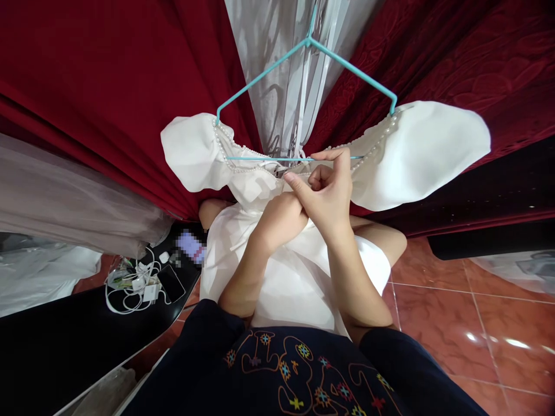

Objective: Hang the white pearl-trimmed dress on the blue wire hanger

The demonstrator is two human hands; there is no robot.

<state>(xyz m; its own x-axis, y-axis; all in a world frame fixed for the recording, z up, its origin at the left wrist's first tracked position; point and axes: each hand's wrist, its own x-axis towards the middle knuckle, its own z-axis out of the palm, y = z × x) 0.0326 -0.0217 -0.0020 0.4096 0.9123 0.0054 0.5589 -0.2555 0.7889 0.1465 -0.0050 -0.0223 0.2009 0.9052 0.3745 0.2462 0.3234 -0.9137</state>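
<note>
A white dress (299, 283) with puffed sleeves and a pearl-trimmed neckline hangs from a turquoise hanger (352, 70) and drapes over my lap. My right hand (329, 193) is at the middle of the neckline. Its thumb rests by the neckline edge, the index finger bends over at the hanger's lower bar, and the other fingers curl in. Tucked close under it, my left hand (284, 216) is bent and closed at the dress front. Its fingertips are hidden behind my right hand, so what they hold does not show.
Red curtains (130, 69) flank a sheer grey-white cloth (271, 75) behind the hanger. On the left, a black table (78, 341) bears a dark phone (171, 283), tangled white cables (130, 306) and a blurred-out purple item (189, 247). Red floor tiles (442, 312) lie on the right.
</note>
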